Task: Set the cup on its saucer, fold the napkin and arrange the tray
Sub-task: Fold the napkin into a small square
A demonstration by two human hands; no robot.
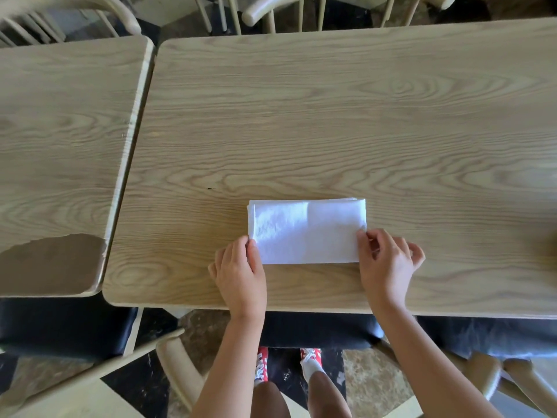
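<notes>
Red sneakers (261,365) stand on the patterned floor beneath the near edge of a wood-grain table (331,116). Above them, a person's left hand (239,273) pinches the near-left corner of a white napkin (307,232), while the right hand (387,260) pinches its near-right corner. The napkin lies folded into a flat rectangle close to the table's near edge. A second table (60,131) adjoins at left, its near corner worn bare. Pale wooden chairs (271,10) line the far side.
</notes>
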